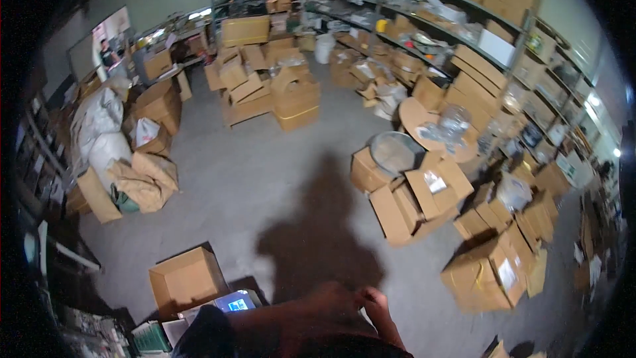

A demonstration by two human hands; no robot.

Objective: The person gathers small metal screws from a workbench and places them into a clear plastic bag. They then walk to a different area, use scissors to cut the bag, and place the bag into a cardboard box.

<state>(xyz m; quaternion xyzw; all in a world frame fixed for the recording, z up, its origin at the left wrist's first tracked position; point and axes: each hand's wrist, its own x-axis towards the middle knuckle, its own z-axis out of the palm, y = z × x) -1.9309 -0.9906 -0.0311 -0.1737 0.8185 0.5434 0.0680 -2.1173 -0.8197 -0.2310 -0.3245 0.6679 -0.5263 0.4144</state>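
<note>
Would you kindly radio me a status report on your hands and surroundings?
Left hand and right hand close together; grip unclear. Lit screen beside left forearm, open box beyond. Boxes crowding the right.

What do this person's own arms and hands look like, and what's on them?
A dark sleeve ends above the bare left forearm. The left hand, dim in shadow, and the right hand show no gloves. No right sleeve can be made out.

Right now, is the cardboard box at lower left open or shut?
Open: the cardboard box shows its inside, with no flaps across its mouth.
</note>
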